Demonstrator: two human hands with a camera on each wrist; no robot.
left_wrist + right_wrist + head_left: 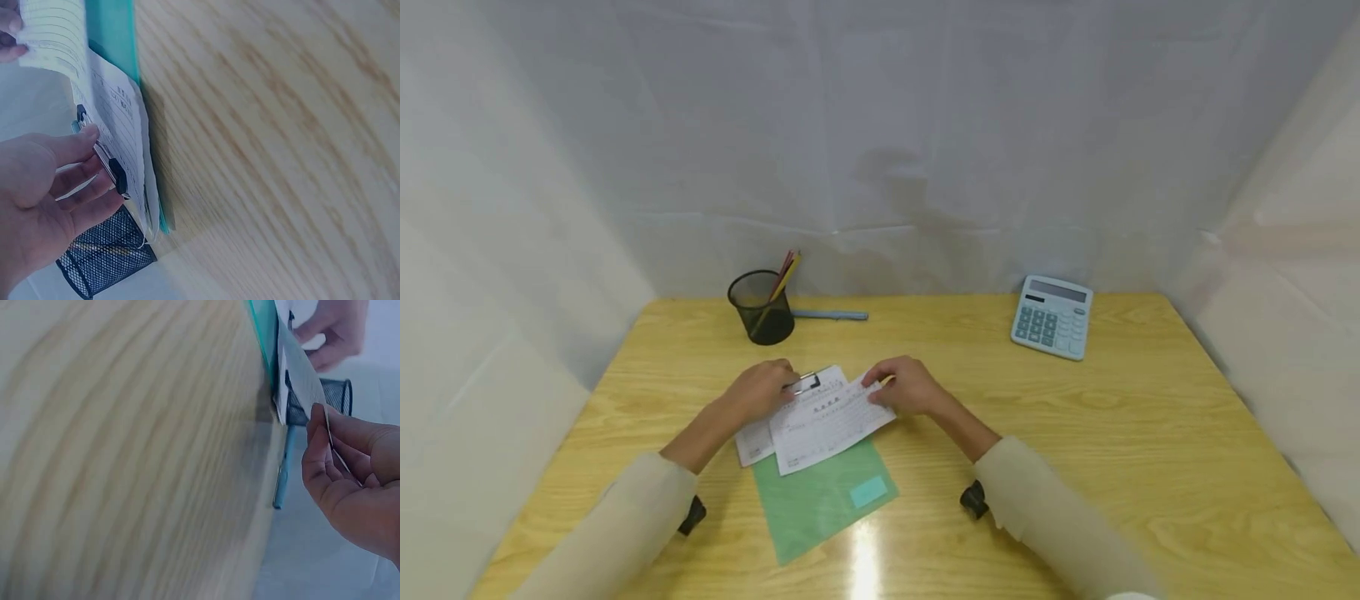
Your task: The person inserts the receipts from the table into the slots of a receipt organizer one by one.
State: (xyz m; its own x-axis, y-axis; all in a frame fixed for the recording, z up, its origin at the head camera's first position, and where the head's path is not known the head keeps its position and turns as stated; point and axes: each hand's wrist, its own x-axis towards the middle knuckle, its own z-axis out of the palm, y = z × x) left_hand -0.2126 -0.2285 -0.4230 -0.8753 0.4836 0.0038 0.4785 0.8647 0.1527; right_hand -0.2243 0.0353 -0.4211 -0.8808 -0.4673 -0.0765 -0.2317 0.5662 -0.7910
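A green clipboard (pixel 816 508) lies on the table with a pale blue label near its lower right corner. Its metal clip (pixel 103 153) has black ends, and my left hand (pixel 763 390) pinches it between thumb and fingers. Under the clip sits a printed sheet (pixel 119 100), skewed to the left on the board. My right hand (pixel 904 385) pinches the upper right edge of another printed sheet (pixel 827 425), lifted above the first one and slightly bent. In the right wrist view, that sheet's edge runs between the thumb and fingers (pixel 317 428).
Behind the left hand stands a black mesh pencil cup (pixel 763 312) holding a few pencils (pixel 786 275). A blue pen-like stick (pixel 831 315) lies beside it. A light blue calculator (pixel 1052 317) rests at the back right. White cloth (pixel 925 125) hangs behind the wooden table (pixel 1112 467).
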